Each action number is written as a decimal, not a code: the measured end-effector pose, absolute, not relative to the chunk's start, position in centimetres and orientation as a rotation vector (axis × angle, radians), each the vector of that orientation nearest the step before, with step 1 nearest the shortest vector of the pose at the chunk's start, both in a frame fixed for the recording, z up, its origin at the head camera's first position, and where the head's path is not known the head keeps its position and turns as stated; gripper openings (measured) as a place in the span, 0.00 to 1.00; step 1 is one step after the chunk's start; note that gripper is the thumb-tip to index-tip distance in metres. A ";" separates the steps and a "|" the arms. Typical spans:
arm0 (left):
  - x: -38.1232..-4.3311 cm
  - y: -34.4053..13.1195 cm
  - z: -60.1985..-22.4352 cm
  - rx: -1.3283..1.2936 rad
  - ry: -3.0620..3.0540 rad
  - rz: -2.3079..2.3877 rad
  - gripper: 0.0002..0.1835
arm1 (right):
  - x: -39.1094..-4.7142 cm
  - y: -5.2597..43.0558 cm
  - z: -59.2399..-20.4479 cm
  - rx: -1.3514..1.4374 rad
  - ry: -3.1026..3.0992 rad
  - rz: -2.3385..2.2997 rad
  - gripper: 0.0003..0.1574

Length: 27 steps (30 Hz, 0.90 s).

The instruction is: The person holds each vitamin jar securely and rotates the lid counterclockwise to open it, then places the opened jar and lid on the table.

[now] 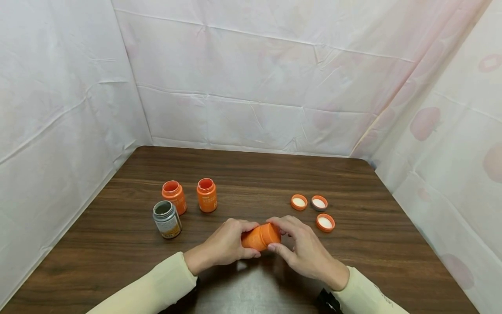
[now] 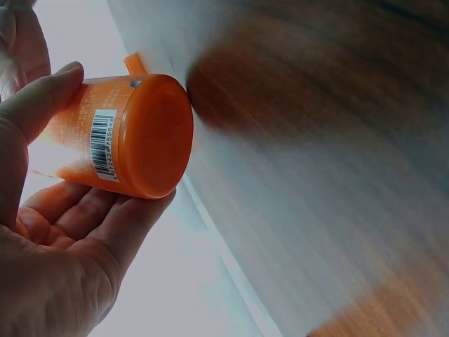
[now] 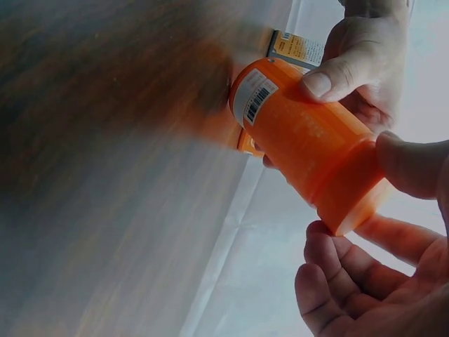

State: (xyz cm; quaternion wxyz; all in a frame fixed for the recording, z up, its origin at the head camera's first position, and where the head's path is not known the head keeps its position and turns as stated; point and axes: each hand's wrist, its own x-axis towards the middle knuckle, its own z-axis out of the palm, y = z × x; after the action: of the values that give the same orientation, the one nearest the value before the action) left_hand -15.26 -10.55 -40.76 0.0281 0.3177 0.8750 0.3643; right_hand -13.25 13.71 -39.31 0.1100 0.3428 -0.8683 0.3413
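Note:
An orange bottle (image 1: 252,239) with a barcode label lies tilted between my hands, its orange cap (image 1: 270,233) toward the right. My left hand (image 1: 225,242) grips the bottle's body, thumb on one side and fingers on the other, as the left wrist view shows near the round base. My right hand (image 1: 303,248) holds the cap between thumb and fingertips; in the right wrist view the thumb (image 3: 414,165) presses the cap's edge while the other fingers curl loosely below. The cap sits on the bottle's neck.
Two uncapped orange bottles (image 1: 206,195) and an uncapped grey bottle (image 1: 167,219) stand at the left of the brown table (image 1: 251,174). At the right lie three caps (image 1: 325,223) with their pale insides up. White sheeting (image 1: 251,78) encloses the table's back and sides.

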 end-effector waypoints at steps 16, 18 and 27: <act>-15.3 -10.7 -40.8 0.962 2.695 1.129 0.27 | -13.2 13.7 -39.1 1.137 -2.511 0.998 0.42; -15.3 -10.7 -40.8 0.969 2.695 1.128 0.26 | -13.2 13.8 -39.1 1.150 -2.504 1.001 0.42; -15.3 -10.7 -41.0 0.997 2.686 1.157 0.25 | -13.3 14.0 -39.1 1.201 -2.451 1.058 0.43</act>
State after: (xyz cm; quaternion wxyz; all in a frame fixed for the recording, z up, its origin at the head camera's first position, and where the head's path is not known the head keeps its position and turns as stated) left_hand -15.28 -10.66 -40.95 0.0257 0.3224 0.8690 0.3744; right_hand -13.34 13.97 -39.14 0.1068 0.4080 -0.8325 0.3593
